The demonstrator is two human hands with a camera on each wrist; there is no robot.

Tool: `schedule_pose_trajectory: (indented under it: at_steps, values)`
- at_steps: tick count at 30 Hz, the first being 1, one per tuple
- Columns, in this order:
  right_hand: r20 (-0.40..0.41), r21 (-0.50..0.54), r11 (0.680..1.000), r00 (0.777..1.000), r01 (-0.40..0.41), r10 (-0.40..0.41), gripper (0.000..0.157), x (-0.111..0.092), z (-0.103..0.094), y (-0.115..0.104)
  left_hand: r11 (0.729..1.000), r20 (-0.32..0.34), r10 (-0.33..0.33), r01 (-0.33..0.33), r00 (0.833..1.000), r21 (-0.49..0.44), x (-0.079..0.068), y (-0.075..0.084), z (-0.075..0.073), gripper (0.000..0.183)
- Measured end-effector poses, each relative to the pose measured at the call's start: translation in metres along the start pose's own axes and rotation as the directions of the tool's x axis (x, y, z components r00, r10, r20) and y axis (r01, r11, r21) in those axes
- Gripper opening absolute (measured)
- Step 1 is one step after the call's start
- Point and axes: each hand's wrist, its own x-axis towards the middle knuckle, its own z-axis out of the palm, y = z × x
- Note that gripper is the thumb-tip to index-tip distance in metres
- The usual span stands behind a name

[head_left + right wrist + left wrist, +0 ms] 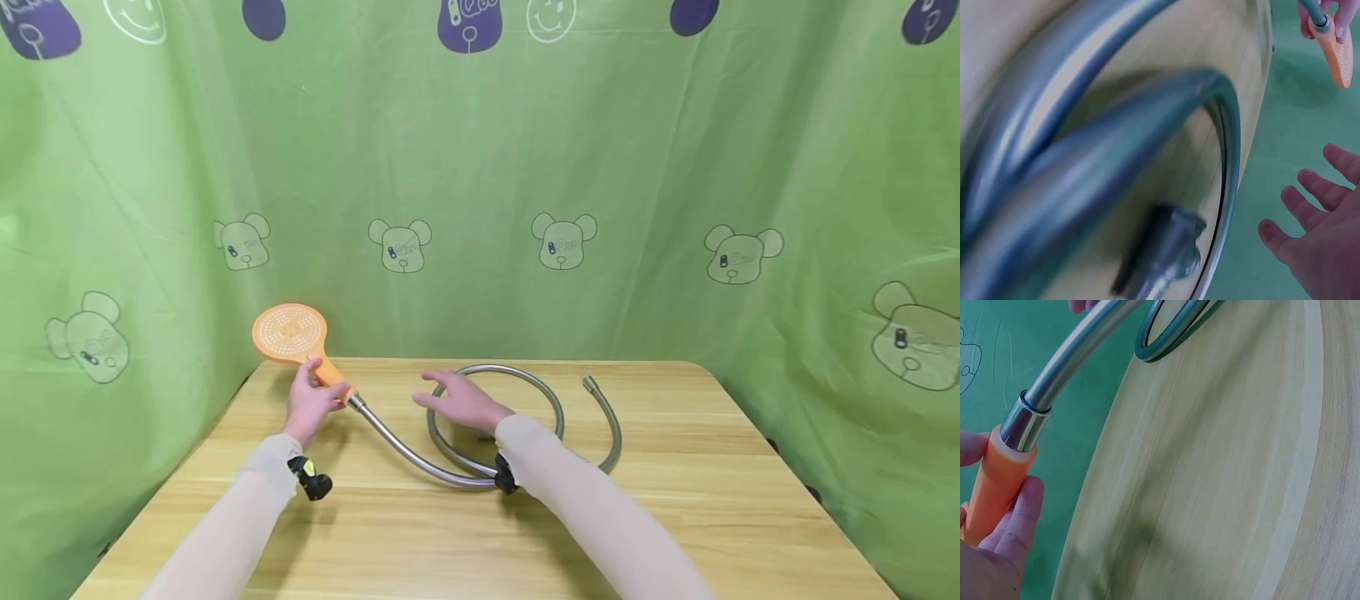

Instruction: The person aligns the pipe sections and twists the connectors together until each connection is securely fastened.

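An orange shower head (291, 331) is at the far left, its round spray face toward the head camera. My left hand (307, 407) grips its handle (991, 494) between thumb and fingers, close to the metal nut. From that nut a silver shower hose (401, 450) curves down and loops across the table. Over the loop hovers my right hand (467, 403), fingers spread and nothing in them. In the right wrist view, thick hose strands (1116, 137) pass near the camera, and a dark glossy fitting (1163, 247) appears inside the loop.
The wooden table (360, 542) has its far edge near the green curtain (480, 300), which surrounds the back and sides. The hose's free end (591, 385) points up and back, right of the loop. Dark wrist cameras (311, 481) are strapped on both wrists.
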Motion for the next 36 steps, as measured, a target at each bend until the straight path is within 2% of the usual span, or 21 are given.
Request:
schedule_pose_trajectory:
  at_steps: [6, 16, 21, 29, 36]
  values:
    - [0.005, -0.103, 0.995, 1.000, -0.002, 0.003, 0.071, -0.008, -0.009, 0.006, 1.000, -0.012, -0.021, 0.021, 1.000, 0.012, 0.002, -0.004, -0.001, 0.082]
    - [-0.014, -0.230, 0.972, 0.998, 0.049, -0.054, 0.072, -0.018, -0.022, 0.027, 0.999, -0.009, -0.047, 0.047, 0.999, 0.008, 0.001, -0.009, 0.000, 0.080]
    - [-0.028, -0.246, 0.968, 0.998, 0.041, -0.050, 0.069, -0.025, -0.030, 0.036, 0.997, 0.006, -0.074, 0.074, 0.997, -0.001, 0.002, -0.012, -0.001, 0.079]
    - [-0.043, -0.236, 0.972, 0.999, 0.007, -0.018, 0.070, -0.037, -0.043, 0.047, 0.987, 0.037, -0.161, 0.161, 0.986, 0.005, 0.005, -0.022, -0.005, 0.083]
    - [-0.059, -0.257, 0.966, 0.998, -0.003, -0.012, 0.069, -0.041, -0.054, 0.058, 0.982, 0.022, -0.190, 0.190, 0.981, 0.024, 0.006, -0.028, -0.007, 0.085]
